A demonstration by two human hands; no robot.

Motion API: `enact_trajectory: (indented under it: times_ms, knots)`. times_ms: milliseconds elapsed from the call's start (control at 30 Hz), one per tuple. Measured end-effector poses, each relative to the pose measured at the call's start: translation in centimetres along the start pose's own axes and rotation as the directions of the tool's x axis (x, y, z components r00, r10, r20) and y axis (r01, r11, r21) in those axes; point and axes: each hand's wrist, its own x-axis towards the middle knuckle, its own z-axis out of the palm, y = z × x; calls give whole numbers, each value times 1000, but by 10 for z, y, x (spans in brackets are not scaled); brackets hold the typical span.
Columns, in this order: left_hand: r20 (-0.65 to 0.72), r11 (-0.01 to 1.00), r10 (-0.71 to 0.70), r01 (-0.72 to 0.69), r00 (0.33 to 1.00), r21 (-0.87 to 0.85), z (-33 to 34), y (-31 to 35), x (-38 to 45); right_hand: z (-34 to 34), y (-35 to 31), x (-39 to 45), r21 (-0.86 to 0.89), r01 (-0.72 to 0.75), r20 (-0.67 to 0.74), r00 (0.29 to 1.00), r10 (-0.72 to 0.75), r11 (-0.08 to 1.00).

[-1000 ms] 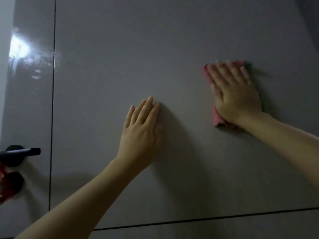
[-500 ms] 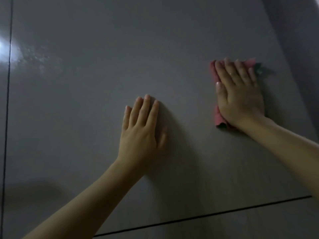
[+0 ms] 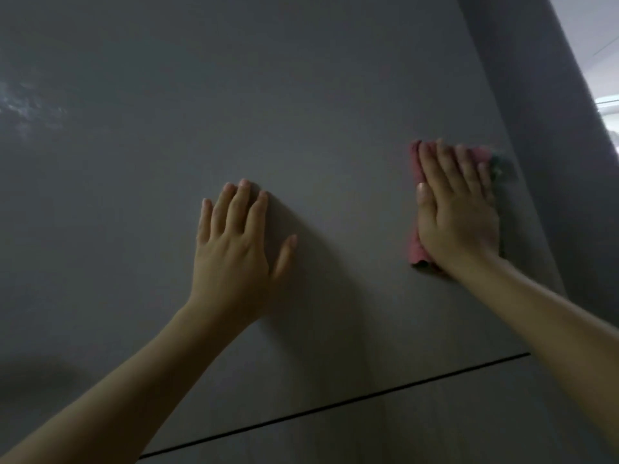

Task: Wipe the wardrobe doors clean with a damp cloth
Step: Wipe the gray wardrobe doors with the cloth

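Observation:
A large grey glossy wardrobe door (image 3: 301, 105) fills the view. My right hand (image 3: 455, 212) lies flat on a folded pink cloth (image 3: 416, 249) and presses it against the door near its right edge. Most of the cloth is hidden under the palm; a pink strip shows on the left and above the fingertips. My left hand (image 3: 237, 242) rests flat on the door to the left of the cloth, fingers spread, holding nothing.
A dark horizontal gap (image 3: 335, 408) runs below both hands between this door and a lower panel. The wardrobe's darker side panel (image 3: 549, 162) stands at the right, with a bright room beyond it. A light reflection (image 3: 20, 105) glints at the left.
My right hand has slid the cloth rightward to the door's right edge. The view has swung right: the black handle and vertical gap at the left are out of sight.

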Motion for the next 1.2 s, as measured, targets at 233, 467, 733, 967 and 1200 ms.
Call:
enact_trajectory:
  times_ms: [233,467,733,967,1200]
  knots:
    - [16,988,146,-145,989,-47,12,40,-1,-7,7,-55,28,561,136,818,-559,827]
    - [35,981,192,-193,981,23,29,46,1,-10,35,-15,-22,-44,15,999,44,999]
    - [40,978,204,-206,978,39,26,46,5,-17,62,-59,-14,433,143,893,-427,901]
    - [75,983,184,-185,980,-4,22,48,6,-9,29,-92,-1,-32,-7,999,32,999]
    - [130,978,205,-196,970,-74,5,41,4,-16,58,-146,-25,295,132,948,-290,955]
